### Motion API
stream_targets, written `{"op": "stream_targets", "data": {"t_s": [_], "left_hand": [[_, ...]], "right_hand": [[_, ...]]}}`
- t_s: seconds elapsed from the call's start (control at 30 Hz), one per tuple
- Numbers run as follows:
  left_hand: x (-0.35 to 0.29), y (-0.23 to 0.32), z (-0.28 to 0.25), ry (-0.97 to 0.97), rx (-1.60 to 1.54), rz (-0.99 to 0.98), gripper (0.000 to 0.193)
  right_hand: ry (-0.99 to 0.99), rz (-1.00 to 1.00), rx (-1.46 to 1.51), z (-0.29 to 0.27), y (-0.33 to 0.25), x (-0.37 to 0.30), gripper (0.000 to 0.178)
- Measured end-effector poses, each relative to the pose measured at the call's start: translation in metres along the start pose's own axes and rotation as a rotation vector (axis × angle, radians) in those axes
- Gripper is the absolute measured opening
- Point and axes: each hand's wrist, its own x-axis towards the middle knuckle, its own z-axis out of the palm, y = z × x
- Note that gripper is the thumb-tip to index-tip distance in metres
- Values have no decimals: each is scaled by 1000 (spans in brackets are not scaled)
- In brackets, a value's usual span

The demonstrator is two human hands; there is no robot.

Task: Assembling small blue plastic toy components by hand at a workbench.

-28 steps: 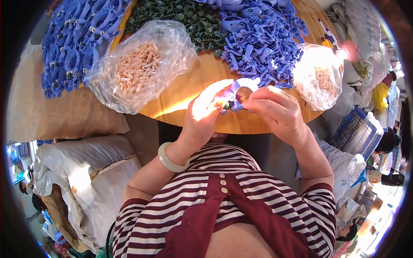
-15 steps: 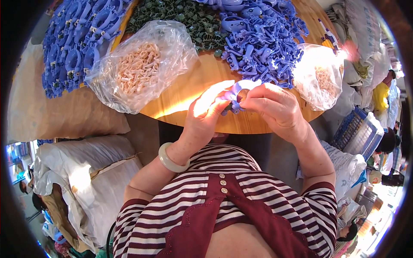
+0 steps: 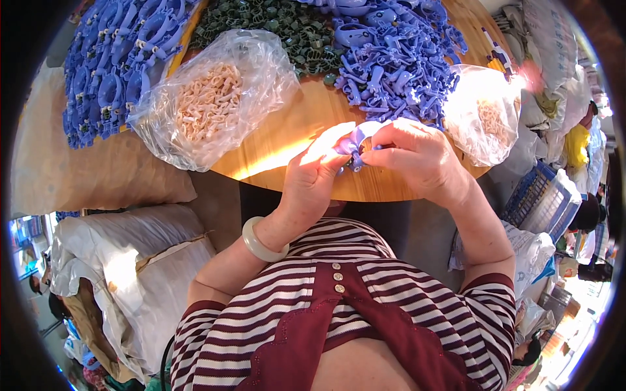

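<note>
Harsh sunlit glare, fisheye-bent dark rim

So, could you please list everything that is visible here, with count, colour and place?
purple plastic part: one, purple, held between both hands above the near table edge
round table: one, light wood, upper middle
purple parts pile: many, purple, on the table, far right
dark green parts pile: many, dark green, far middle of the table
blue-purple parts heap: many, off the table's left side
clear bag: one, holds pale beige small pieces, left on the table
second clear bag: one, similar pale pieces, right table edge
white sacks: several, lower left
blue crate: one, right
bangle: one, pale, left wrist
left hand: on the part
right hand: on the part
</note>
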Motion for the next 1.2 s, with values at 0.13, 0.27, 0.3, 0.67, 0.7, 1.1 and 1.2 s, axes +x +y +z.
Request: {"op": "stream_targets", "data": {"t_s": [0.13, 0.27, 0.3, 0.67, 0.7, 1.1, 1.2], "left_hand": [[-2, -3, 1, -20, -40, -74, 29], [-1, -1, 0, -16, -62, -36, 33], [-1, 0, 0, -33, -61, -43, 35], [-4, -6, -1, -35, -130, -44, 36], [-5, -7, -1, -25, -150, -36, 36], [-2, -8, -4, -57, -249, -263, 30], [1, -4, -2, -7, -321, -231, 31]], "right_hand": [[46, 202, 246, 8, 1, -6, 23], [108, 386, 268, 15, -6, -12, 22], [120, 419, 229, 16, -7, -13, 22], [140, 201, 231, 18, 2, -14, 28], [125, 191, 202, 18, 2, -13, 28], [168, 229, 85, 20, -3, -8, 23], [144, 185, 33, 24, 1, -7, 22]]}}
